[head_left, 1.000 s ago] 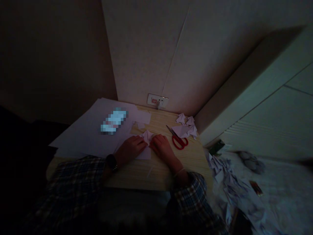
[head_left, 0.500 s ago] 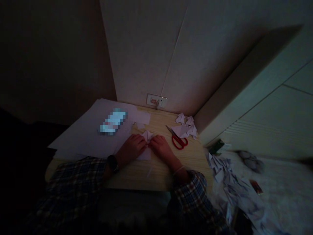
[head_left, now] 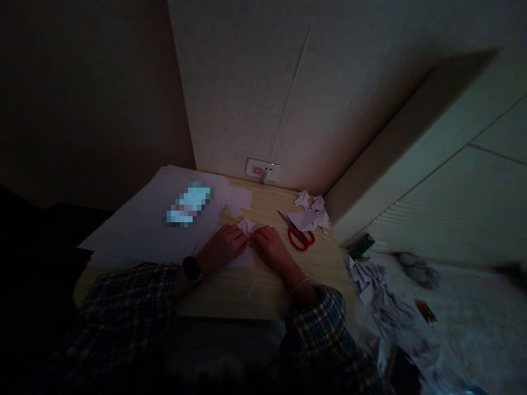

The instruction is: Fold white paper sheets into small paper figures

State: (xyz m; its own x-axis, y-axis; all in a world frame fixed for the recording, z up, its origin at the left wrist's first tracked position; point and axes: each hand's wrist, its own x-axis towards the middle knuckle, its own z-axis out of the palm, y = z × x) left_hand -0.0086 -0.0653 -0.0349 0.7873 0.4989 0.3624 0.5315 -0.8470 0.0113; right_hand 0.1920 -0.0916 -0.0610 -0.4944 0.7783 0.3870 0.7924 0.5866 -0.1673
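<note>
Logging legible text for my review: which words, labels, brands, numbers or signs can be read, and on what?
None can be read.
Phone: screen pixelated.
Watch: face too dark.
Socket: any marks too small.
Green box, red item: too blurred.
Folded paper: no print visible.

Ahead of you, a plug sits in a white wall socket. To your left glows a smartphone, its screen blurred. Low on your right lies a dark green box.
</note>
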